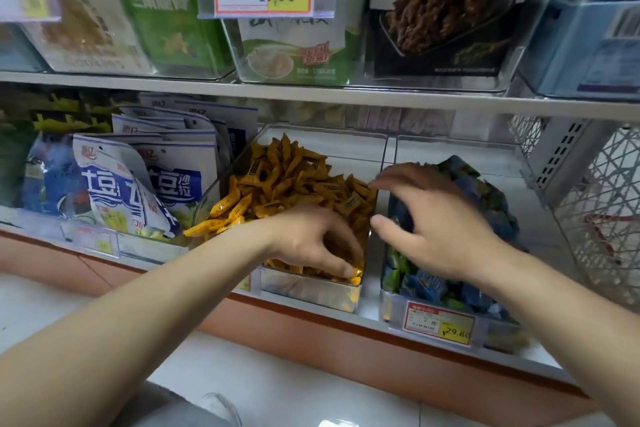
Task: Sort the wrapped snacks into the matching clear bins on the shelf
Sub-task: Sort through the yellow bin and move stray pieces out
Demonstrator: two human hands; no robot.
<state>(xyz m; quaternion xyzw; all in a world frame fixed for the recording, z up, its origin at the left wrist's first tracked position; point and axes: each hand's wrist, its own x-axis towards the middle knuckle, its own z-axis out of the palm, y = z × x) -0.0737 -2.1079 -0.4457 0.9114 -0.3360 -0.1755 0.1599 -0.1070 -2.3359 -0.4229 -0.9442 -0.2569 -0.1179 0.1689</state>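
A clear bin [311, 291] on the lower shelf holds a heap of yellow wrapped snacks [294, 177]. To its right a second clear bin [391, 305] holds blue and green wrapped snacks [485, 194]. My left hand [311, 239] reaches down into the front of the yellow bin, its fingertips among the yellow wrappers; whether it pinches one I cannot tell. My right hand [433, 218] hovers over the blue and green bin with fingers spread and loosely bent, nothing visibly in it.
Large blue and white snack bags [138, 180] fill the shelf to the left. Price tags [440, 322] hang on the shelf's front edge. The upper shelf [311, 94] carries bins of bagged snacks. A white mesh panel [602, 211] stands at the right.
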